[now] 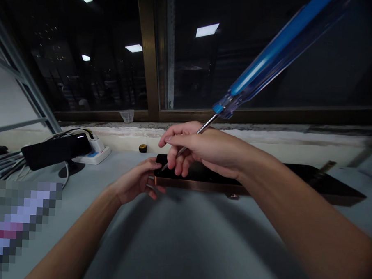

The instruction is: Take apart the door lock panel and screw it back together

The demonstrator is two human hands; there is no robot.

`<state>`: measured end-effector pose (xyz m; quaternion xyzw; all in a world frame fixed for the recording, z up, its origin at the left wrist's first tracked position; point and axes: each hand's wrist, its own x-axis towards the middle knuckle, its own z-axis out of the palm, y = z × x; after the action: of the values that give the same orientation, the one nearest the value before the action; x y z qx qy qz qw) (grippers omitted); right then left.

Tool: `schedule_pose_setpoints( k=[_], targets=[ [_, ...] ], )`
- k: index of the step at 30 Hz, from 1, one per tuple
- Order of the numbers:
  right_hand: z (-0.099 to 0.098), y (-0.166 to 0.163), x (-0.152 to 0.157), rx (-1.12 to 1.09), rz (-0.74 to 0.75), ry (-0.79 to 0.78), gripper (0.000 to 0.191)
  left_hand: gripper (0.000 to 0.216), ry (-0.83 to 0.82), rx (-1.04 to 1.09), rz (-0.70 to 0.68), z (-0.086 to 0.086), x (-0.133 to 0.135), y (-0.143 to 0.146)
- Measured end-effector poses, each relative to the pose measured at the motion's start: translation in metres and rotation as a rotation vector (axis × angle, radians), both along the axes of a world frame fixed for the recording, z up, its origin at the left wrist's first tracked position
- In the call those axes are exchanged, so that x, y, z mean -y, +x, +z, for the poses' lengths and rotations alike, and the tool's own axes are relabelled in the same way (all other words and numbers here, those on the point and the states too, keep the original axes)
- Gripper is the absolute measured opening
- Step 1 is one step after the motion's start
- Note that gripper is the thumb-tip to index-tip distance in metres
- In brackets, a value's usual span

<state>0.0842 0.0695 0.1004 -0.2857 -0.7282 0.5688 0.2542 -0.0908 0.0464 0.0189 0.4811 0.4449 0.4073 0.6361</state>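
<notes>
My right hand (201, 146) is closed around the thin metal shaft of a screwdriver (263, 56). Its clear blue handle points up and to the right, toward the camera. The shaft slants down to the left, its tip beside the near left corner of a long black-topped box (203, 173) with copper-coloured sides. At that corner, a fingertip of my left hand (136, 178) touches the top close to the screwdriver tip. The other left fingers are stretched apart in front of the box's end. My right hand and forearm cover much of the box's middle.
A black device on a stand (57, 150) is on the left, beside a white power strip (97, 155) and bundled cables (6, 166). A small black-and-gold knob (143, 148) sits near the wall. A round copper-coloured piece (233, 196) lies at the box's front edge. Dark windows (254, 48) rise behind.
</notes>
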Motion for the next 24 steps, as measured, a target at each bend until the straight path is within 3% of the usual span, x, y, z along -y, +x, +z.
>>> schedule_pose_setpoints(
  k=[24],
  targets=[
    [-0.0001, 0.0022, -0.0016, -0.007, 0.002, -0.005, 0.017, 0.036, -0.038, 0.049, -0.032, 0.0035, 0.002, -0.0044]
  ],
)
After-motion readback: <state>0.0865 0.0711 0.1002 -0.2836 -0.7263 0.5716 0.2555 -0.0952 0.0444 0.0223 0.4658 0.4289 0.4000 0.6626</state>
